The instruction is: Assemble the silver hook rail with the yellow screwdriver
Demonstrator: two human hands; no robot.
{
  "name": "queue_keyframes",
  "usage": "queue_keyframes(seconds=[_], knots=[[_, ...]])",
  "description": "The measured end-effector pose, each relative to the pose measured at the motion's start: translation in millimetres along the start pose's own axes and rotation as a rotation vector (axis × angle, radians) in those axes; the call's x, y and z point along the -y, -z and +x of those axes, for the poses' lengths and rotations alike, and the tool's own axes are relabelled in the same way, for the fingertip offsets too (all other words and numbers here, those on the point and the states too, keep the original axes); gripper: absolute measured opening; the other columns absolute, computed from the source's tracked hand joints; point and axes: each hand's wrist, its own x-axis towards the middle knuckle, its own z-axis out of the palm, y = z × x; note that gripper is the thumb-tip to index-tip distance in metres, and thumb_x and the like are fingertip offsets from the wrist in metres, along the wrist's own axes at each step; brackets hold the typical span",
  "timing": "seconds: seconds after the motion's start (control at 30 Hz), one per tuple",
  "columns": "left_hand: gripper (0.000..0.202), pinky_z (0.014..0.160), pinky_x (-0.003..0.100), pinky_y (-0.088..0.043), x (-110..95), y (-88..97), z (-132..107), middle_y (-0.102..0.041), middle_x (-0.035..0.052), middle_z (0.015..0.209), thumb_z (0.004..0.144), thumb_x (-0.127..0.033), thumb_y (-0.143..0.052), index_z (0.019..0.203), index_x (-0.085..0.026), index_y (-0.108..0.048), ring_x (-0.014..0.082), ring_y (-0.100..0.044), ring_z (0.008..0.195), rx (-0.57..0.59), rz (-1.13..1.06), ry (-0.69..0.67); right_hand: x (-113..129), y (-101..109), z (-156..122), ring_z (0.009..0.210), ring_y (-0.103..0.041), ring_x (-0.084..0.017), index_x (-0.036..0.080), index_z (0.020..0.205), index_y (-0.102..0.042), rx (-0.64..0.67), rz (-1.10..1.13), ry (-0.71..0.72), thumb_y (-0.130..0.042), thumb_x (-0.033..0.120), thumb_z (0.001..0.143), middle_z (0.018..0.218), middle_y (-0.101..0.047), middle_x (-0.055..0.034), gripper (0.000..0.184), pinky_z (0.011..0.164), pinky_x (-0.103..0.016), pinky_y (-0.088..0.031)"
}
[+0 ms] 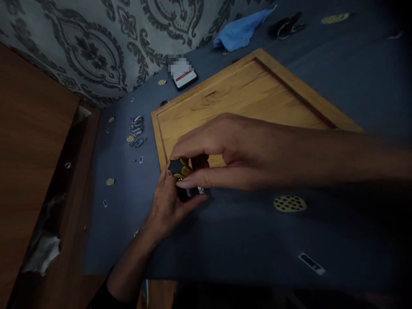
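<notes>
Little black-and-yellow gadget (pixel 176 168): you've got it between your two hands, at the left end of the wooden board as seen here. Can't tell if it touches the board, your hands cover too much.
Its top: dark cap with yellow patches round the side.
Its lower part: dark body (pixel 184 196) with a few pale marks, way too small and dim for me to read.
Your right hand (pixel 225 150): reaches in from the right, pinching the capped end between thumb and fingers, so the gadget sits right at your fingertips.
Your left hand (pixel 165 206): comes up from below, curled round the gadget's left side, thumb stretched along under the dark body.
Wooden board (pixel 254 94): lies just beyond your hands, raised rim round it, partly behind your right hand.
Pale card-like thing (pixel 183 74): past the board's far edge, red stripe across it, upper part pixelated so any writing's lost.
Silvery metal bits (pixel 137 131): in a small cluster left of the board.
Blue cloth (pixel 241 33): bunched up past the far side, a black item (pixel 286 26) beside it.
Tablecloth (pixel 231 240): blue-grey, yellow dotted patches, little white-edged labels I can't read.
</notes>
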Motion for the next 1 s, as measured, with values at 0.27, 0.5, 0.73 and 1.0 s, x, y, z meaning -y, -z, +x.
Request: queue_keyframes(seconds=[0.27, 0.5, 0.73, 1.0], knots=[[0.043, 0.083, 0.05, -0.064, -2.0, 1.7, 0.8, -0.066, 0.0045, 0.094, 0.087, -0.057, -0.086, 0.102, -0.024, -0.062, 0.0293, -0.07, 0.094, 0.006, 0.018, -0.006, -5.6, -13.2, -2.3, 0.069, -0.048, -0.01, 0.021, 0.082, -0.05, -0.149, -0.193, 0.03, -0.067, 0.029, 0.107, 0.075, -0.052, 0.0058, 0.032, 0.068, -0.028, -0.037], [0.052, 0.082, 0.05, -0.067, -7.7, 3.8, 2.8, -0.07, 0.0077, 0.107, 0.086, -0.049, -0.089, 0.123, -0.025, -0.062, 0.0313, -0.074, 0.099, 0.018, -0.049, 0.045, 5.8, -27.7, 0.8, 0.071, -0.05, -0.013, 0.023, 0.081, -0.046, -0.273, -0.4, -0.168, -0.063, 0.029, 0.107, 0.079, -0.055, 0.0034, 0.031, 0.064, -0.031, -0.034], [0.05, 0.092, 0.054, -0.065, -5.8, 2.7, 2.2, -0.071, 0.0122, 0.116, 0.087, -0.05, -0.087, 0.12, -0.023, -0.063, 0.0349, -0.073, 0.11, 0.025, -0.062, 0.037, 11.4, -30.2, -2.8, 0.068, -0.054, -0.008, 0.021, 0.087, -0.052, -0.478, -0.377, -0.01, -0.061, 0.026, 0.108, 0.075, -0.056, 0.0077, 0.024, 0.066, -0.025, -0.04], [0.05, 0.077, 0.038, -0.065, -9.0, 3.5, 4.6, -0.07, 0.0041, 0.104, 0.087, -0.042, -0.089, 0.123, -0.024, -0.059, 0.0236, -0.073, 0.09, 0.013, -0.058, 0.006, 1.4, -19.4, -3.6, 0.068, -0.053, -0.008, 0.017, 0.084, -0.055, -0.375, -0.407, 0.038, -0.067, 0.025, 0.106, 0.072, -0.053, 0.0077, 0.026, 0.066, -0.022, -0.037]])
